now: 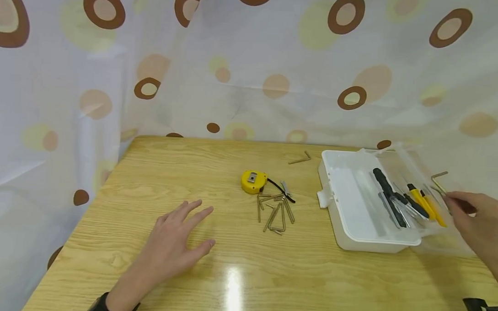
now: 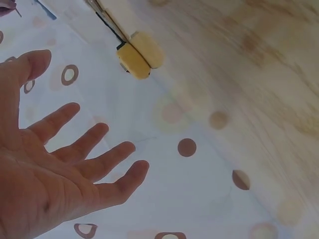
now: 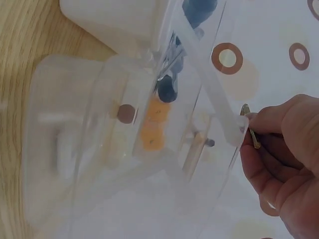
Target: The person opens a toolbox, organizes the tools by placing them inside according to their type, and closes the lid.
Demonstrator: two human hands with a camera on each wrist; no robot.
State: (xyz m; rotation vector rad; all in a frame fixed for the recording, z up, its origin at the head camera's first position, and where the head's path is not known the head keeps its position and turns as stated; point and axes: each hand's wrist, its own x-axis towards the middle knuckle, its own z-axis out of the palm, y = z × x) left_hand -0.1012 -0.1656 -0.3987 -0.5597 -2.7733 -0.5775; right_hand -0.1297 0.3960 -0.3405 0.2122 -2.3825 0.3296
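Note:
Off to the right in the head view, my right hand (image 1: 479,214) pinches a brass-coloured hex key (image 1: 439,179) between thumb and fingers. In the right wrist view the right hand (image 3: 286,154) is at the edge of the clear plastic lid (image 3: 124,184), the hex key (image 3: 254,139) partly hidden by the fingers. My left hand (image 1: 169,244) hovers over the table with spread fingers, holding nothing. Several similar hex keys (image 1: 277,216) lie in a loose pile mid-table, beside a yellow tape measure (image 1: 253,181) with a black strap.
A white plastic box (image 1: 348,200) stands at the right, its clear lid opened outward. Screwdrivers (image 1: 389,197) and yellow-handled tools (image 1: 422,202) lie in its lid side. One lone hex key (image 1: 300,158) lies near the table's back edge. A patterned cloth (image 1: 251,78) hangs behind.

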